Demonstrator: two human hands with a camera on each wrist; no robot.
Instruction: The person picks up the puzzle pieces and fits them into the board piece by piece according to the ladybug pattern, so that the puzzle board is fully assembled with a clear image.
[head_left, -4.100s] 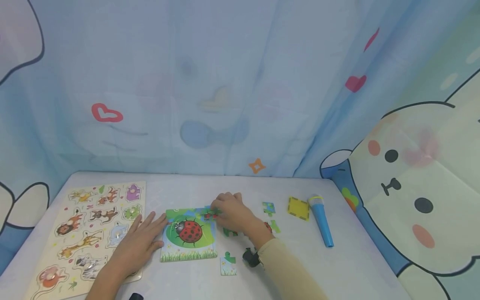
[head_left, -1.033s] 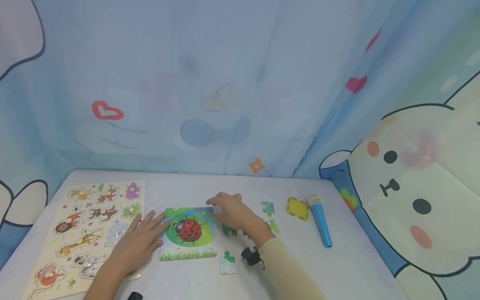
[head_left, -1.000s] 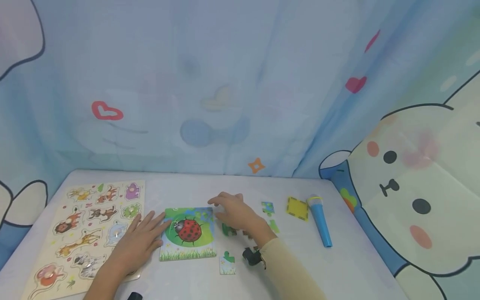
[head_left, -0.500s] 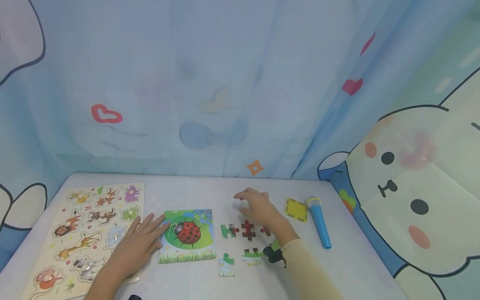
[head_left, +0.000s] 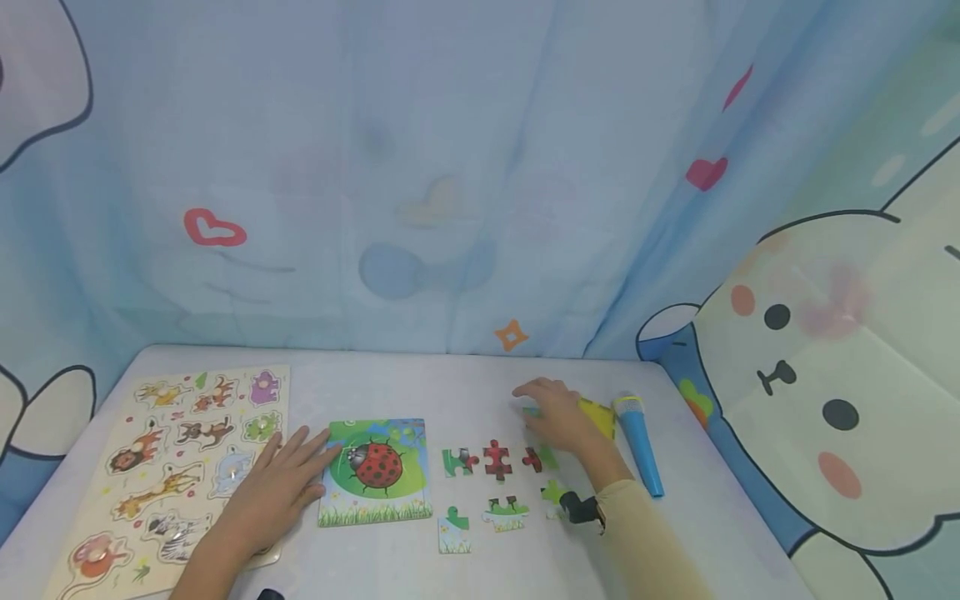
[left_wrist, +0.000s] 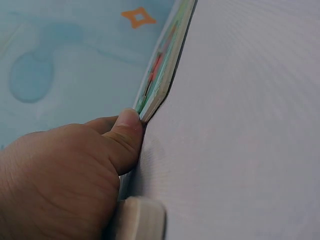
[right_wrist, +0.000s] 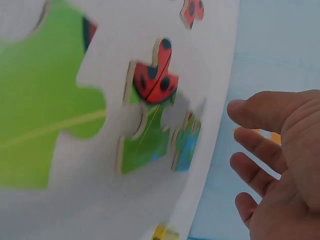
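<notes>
My left hand (head_left: pixel 273 492) lies with spread fingers between the animal puzzle board (head_left: pixel 112 500) and a square ladybug puzzle tray (head_left: pixel 375 500), fingertips at the tray's left edge. In the left wrist view its thumb (left_wrist: pixel 128 122) meets the tray's edge (left_wrist: pixel 162 85). My right hand (head_left: pixel 561 421) hovers with relaxed fingers and nothing between them. Under it, partly hidden, is a blue-green jigsaw piece (head_left: pixel 530 412), seen whole in the right wrist view beside a red-and-green ladybug piece (right_wrist: pixel 156 85). Other loose pieces include a red cross-shaped one (head_left: pixel 497 461) and a green-and-white one (head_left: pixel 453 533).
Behind the right hand lies a yellow square frame piece (head_left: pixel 598 417), partly covered, and right of it a blue toy microphone (head_left: pixel 640 446). More jigsaw pieces (head_left: pixel 506 514) lie in front of the right hand. A patterned blue curtain (head_left: pixel 450 167) hangs behind the table.
The right hand placed a red-and-green piece at the tray's upper right corner, let go, then moved right to above the blue-green piece. The left hand stayed in place.
</notes>
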